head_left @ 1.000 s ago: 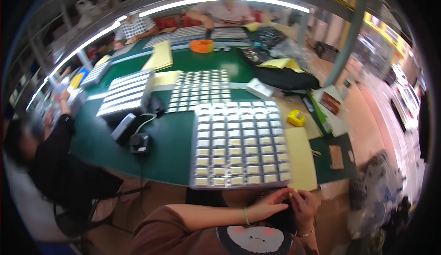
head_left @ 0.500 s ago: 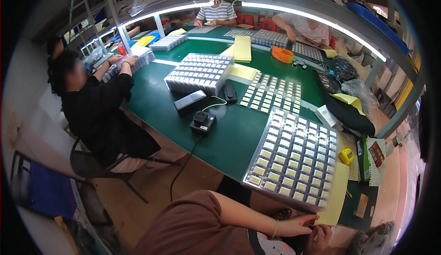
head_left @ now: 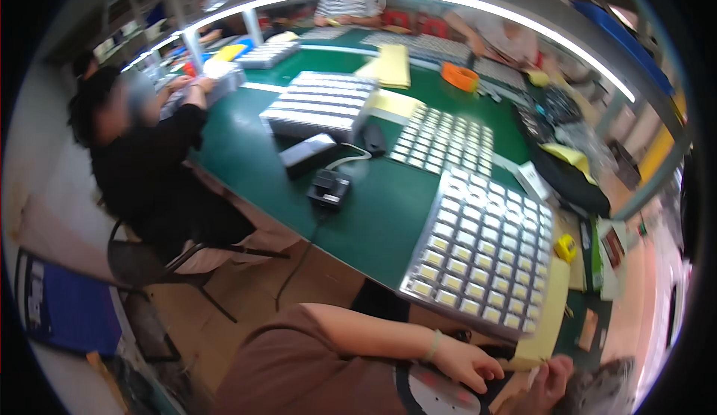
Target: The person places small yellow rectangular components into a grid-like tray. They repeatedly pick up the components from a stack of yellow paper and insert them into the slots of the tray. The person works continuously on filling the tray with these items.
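My left hand (head_left: 469,363) reaches in from a brown sleeve, a pale bracelet on its wrist. Its fingers are curled just below the near edge of a grey tray (head_left: 485,254) of small yellowish parts set in rows. A yellow sheet (head_left: 549,318) lies under the tray, and its lower corner is at my fingertips. My right hand (head_left: 551,381) is close beside, at the bottom edge, pinching a small white piece (head_left: 532,376). Both hands hover over my lap, in front of the green table (head_left: 373,206).
A second tray (head_left: 448,138) and a stack of trays (head_left: 317,105) lie further back. A black box (head_left: 308,153) and a small cabled device (head_left: 328,187) sit on the table. A person in black (head_left: 146,168) works on the left; others sit at the far side.
The view has swung left and tilted, bringing the seated person in black nearer the middle. My hands stay together below the tray's near edge.
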Motion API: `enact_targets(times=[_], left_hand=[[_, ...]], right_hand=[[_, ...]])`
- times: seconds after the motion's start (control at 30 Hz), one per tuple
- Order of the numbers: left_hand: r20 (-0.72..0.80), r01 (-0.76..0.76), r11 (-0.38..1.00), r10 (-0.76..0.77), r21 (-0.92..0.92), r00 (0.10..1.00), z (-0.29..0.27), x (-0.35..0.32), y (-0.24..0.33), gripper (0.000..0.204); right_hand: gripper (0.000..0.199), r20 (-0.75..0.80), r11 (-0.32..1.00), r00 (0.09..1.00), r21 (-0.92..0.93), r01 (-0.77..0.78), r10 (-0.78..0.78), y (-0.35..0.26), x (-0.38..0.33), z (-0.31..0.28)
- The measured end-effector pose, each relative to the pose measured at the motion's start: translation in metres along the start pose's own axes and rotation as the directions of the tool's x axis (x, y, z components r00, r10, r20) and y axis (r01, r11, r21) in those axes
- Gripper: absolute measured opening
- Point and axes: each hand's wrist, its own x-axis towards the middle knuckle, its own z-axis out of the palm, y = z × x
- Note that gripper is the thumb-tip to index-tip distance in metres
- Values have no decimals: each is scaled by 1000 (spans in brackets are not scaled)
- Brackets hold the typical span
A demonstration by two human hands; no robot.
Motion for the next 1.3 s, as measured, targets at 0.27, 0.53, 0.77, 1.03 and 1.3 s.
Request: enact_targets(times=[0.27, 0.53, 0.77, 1.03, 1.3], left_hand=[[-190, -275, 958, 285, 77, 939, -52, -144, 85, 42], [-609, 42, 650, 686, 759, 397, -118, -138, 48, 37], [-625, 138, 629, 672, 765, 398, -125, -125, 33, 40], [-625, 136, 633, 663, 762, 412, -127, -125, 30, 39], [-642, 135, 653, 649, 745, 407, -124, -127, 34, 41]], right_hand=[[13, 368, 1000, 930, 30, 0, -11, -82, 78, 109], [37, 669, 432, 533, 333, -838, 518, -72, 106, 188], [36, 689, 279, 440, 339, -898, 577, -72, 102, 196], [38, 675, 379, 434, 240, -894, 597, -80, 104, 199], [39, 670, 394, 430, 217, -893, 605, -81, 104, 203]])
